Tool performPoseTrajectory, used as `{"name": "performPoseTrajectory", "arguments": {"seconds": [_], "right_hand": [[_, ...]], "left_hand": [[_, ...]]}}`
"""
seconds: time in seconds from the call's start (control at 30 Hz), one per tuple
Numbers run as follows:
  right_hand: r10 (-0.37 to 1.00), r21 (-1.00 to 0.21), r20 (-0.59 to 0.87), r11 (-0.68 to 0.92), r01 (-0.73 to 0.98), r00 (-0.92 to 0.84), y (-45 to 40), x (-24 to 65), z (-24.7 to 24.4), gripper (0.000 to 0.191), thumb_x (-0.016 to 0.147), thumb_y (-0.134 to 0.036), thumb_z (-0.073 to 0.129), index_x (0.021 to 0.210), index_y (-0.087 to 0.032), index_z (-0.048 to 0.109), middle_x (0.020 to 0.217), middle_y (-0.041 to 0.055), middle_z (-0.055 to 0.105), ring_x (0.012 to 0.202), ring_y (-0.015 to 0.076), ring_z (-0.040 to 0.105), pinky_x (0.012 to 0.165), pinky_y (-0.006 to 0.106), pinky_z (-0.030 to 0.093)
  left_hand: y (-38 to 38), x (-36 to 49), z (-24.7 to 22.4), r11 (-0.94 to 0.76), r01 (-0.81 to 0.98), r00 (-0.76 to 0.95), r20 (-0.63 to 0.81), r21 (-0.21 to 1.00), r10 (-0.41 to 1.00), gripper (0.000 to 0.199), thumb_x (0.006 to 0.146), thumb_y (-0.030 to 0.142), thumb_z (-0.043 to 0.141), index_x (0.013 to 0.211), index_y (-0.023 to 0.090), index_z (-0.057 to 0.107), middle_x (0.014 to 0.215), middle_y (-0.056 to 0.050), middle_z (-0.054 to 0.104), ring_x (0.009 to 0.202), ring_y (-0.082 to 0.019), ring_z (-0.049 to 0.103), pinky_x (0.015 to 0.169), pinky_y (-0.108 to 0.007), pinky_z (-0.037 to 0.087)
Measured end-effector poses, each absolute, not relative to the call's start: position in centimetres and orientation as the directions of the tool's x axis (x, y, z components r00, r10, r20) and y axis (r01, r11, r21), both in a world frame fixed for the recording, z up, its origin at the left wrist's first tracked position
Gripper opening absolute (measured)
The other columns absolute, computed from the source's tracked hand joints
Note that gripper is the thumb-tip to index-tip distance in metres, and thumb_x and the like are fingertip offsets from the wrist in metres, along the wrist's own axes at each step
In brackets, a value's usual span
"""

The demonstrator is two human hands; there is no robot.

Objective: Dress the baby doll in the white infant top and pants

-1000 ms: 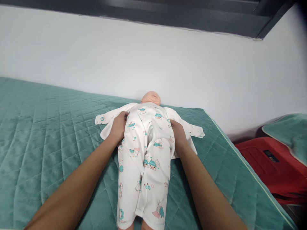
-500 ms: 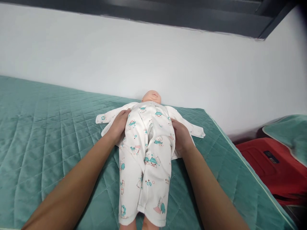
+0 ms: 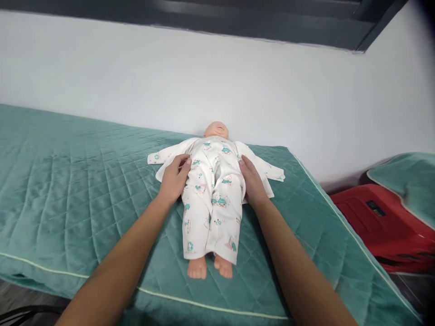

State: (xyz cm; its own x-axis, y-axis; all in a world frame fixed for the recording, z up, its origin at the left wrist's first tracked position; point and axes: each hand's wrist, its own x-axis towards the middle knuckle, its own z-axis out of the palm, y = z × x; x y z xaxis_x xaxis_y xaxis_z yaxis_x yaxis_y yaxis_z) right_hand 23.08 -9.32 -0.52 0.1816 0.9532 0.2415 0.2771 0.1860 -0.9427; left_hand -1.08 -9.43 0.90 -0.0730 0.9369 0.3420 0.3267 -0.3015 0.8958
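A baby doll [image 3: 216, 130] lies on its back, its head against the wall and its bare feet toward me. White patterned trousers [image 3: 226, 190] cover its legs and reach high over its belly. Under them a white long-sleeved top [image 3: 268, 170] spreads out at both sides, sleeves stretched outward. My left hand [image 3: 175, 176] is at the left side of the trousers, thumb and fingertips closed on the fabric near the waist. On the opposite side, my right hand [image 3: 253, 181] presses its bent fingers to the trousers; part of its grip is hidden.
The doll rests on a green quilted bed cover [image 3: 84, 190] with a pale piped edge. Behind stands a white wall [image 3: 170, 77] below a dark ledge [image 3: 238, 22]. Right of the bed are a red plastic chair [image 3: 377, 222] and green cloth [image 3: 408, 181]. A black cable [image 3: 30, 310] shows lower left.
The view has drawn back, so the doll's feet and the bed's front edge now show. Both hands stay at the trousers' sides, with more of the left thumb and fingers visible.
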Motion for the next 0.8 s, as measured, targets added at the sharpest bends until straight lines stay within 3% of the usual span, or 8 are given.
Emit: {"name": "performPoseTrajectory", "arguments": {"seconds": [0.07, 0.13, 0.23, 0.33, 0.47, 0.57, 0.7, 0.8], "right_hand": [[0.942, -0.935, 0.277, 0.218, 0.281, 0.190, -12.8, 22.5, -0.5, 0.065, 0.089, -0.055, 0.058, 0.147, -0.029, 0.043, 0.159, 0.0020, 0.038, 0.147, 0.0221, 0.035, 0.123, 0.046, 0.030], [0.927, -0.888, 0.365, 0.319, 0.331, 0.086, -17.2, 21.6, -0.2, 0.063, 0.091, -0.046, 0.059, 0.149, -0.031, 0.040, 0.162, 0.0010, 0.033, 0.150, 0.0210, 0.029, 0.125, 0.048, 0.025], [0.892, -0.781, 0.397, 0.453, 0.431, -0.217, -23.9, 20.1, 0.3, 0.045, 0.093, -0.034, 0.060, 0.138, -0.034, 0.053, 0.160, 0.0002, 0.036, 0.152, 0.0229, 0.023, 0.125, 0.053, 0.020], [0.867, -0.710, 0.350, 0.492, 0.504, -0.354, -28.6, 18.7, 0.4, 0.045, 0.093, -0.027, 0.058, 0.137, -0.034, 0.052, 0.156, 0.0020, 0.042, 0.153, 0.0240, 0.021, 0.122, 0.055, 0.027], [0.880, -0.520, 0.331, 0.472, 0.712, -0.342, -31.2, 16.9, 0.5, 0.050, 0.089, -0.015, 0.052, 0.137, -0.030, 0.048, 0.145, 0.0056, 0.054, 0.148, 0.0272, 0.031, 0.120, 0.062, 0.023], [0.873, -0.361, 0.402, 0.428, 0.828, -0.277, -31.2, 15.4, 0.7, 0.037, 0.088, -0.011, 0.051, 0.122, -0.027, 0.056, 0.128, 0.0077, 0.065, 0.137, 0.0298, 0.045, 0.117, 0.064, 0.022], [0.846, -0.217, 0.461, 0.400, 0.890, -0.268, -30.0, 14.1, 1.1, 0.015, 0.091, -0.015, 0.052, 0.097, -0.026, 0.060, 0.106, 0.0088, 0.069, 0.116, 0.0309, 0.055, 0.113, 0.063, 0.027], [0.837, -0.160, 0.454, 0.415, 0.896, -0.306, -29.4, 14.0, 1.7, 0.016, 0.093, -0.014, 0.048, 0.090, -0.025, 0.060, 0.096, 0.0066, 0.068, 0.106, 0.0274, 0.057, 0.114, 0.059, 0.027]], "left_hand": [[-13.7, -1.8, 0.4, -0.403, 0.352, -0.075, 0.455, 0.845, 0.887, 0.026, 0.095, 0.038, 0.051, 0.108, 0.021, 0.066, 0.120, -0.007, 0.067, 0.114, -0.022, 0.060, 0.102, -0.035, 0.046], [-18.7, -2.0, -0.1, -0.491, 0.395, -0.004, 0.535, 0.777, 0.845, 0.019, 0.095, 0.032, 0.052, 0.101, 0.022, 0.068, 0.118, -0.007, 0.066, 0.114, -0.021, 0.059, 0.104, -0.037, 0.044], [-25.4, -1.6, -0.8, -0.507, 0.421, 0.113, 0.511, 0.752, 0.852, 0.018, 0.093, 0.028, 0.057, 0.107, 0.023, 0.067, 0.120, -0.009, 0.060, 0.116, -0.023, 0.057, 0.099, -0.038, 0.049], [-29.3, -1.1, -0.7, -0.463, 0.488, 0.154, 0.449, 0.740, 0.880, 0.023, 0.094, 0.024, 0.055, 0.115, 0.025, 0.065, 0.125, -0.010, 0.056, 0.118, -0.023, 0.054, 0.097, -0.039, 0.050], [-30.6, -1.5, -0.4, -0.484, 0.507, 0.210, 0.442, 0.714, 0.872, 0.031, 0.098, 0.018, 0.043, 0.119, 0.026, 0.064, 0.124, -0.009, 0.056, 0.117, -0.022, 0.055, 0.101, -0.041, 0.049], [-30.6, -1.9, -0.7, -0.493, 0.541, 0.231, 0.444, 0.681, 0.866, 0.038, 0.094, 0.010, 0.040, 0.122, 0.024, 0.062, 0.122, -0.011, 0.057, 0.113, -0.023, 0.057, 0.098, -0.041, 0.051], [-30.3, -1.9, -1.5, -0.492, 0.593, 0.241, 0.442, 0.638, 0.864, 0.040, 0.090, 0.006, 0.042, 0.121, 0.022, 0.062, 0.118, -0.010, 0.059, 0.106, -0.023, 0.059, 0.092, -0.040, 0.053], [-30.0, -1.9, -1.8, -0.485, 0.612, 0.208, 0.465, 0.625, 0.861, 0.033, 0.093, 0.009, 0.041, 0.115, 0.021, 0.062, 0.112, -0.009, 0.062, 0.103, -0.022, 0.060, 0.090, -0.038, 0.052]]}}
